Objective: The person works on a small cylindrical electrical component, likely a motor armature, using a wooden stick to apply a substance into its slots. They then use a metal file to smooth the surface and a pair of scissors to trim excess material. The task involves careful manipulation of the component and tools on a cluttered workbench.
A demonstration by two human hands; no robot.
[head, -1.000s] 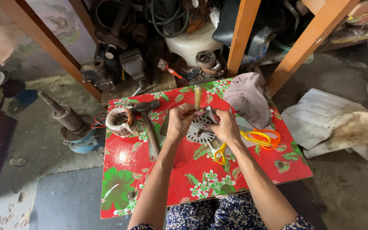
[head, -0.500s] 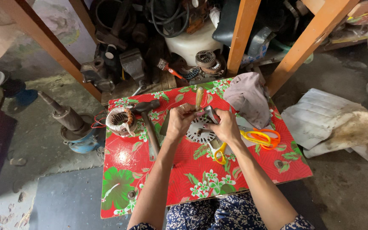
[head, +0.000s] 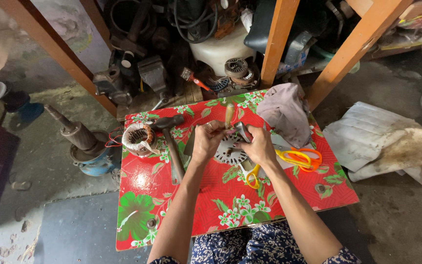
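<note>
Your two hands meet over the middle of the table, and they hide much of what they work on: your left hand [head: 206, 142] is curled with its fingers bent in, and what the fingertips pinch is too small and too covered to make out, so you cannot tell from here whether it truly grips anything. Your right hand [head: 256, 145] is closed around a small grey metal piece [head: 242, 131] that pokes up between thumb and fingers, its lower end hidden in the palm. Just under both hands lies a round, pale metal disc with slots and holes [head: 229, 150], partly covered by your knuckles; it rests flat on the red flowered tablecloth [head: 206, 205]. A wooden tool handle [head: 229, 114] stands out just beyond your fingertips, its working end out of sight. Beside your right wrist lie yellow-handled pliers [head: 250, 174], and further right orange-handled scissors [head: 300, 157]. To your left a hammer [head: 171, 142] lies along the cloth, next to a wound copper stator coil [head: 137, 138]. A crumpled grey rag [head: 284, 112] sits at the far right corner. Your forearms run down to the frame's bottom edge, where they are cut off.
</note>
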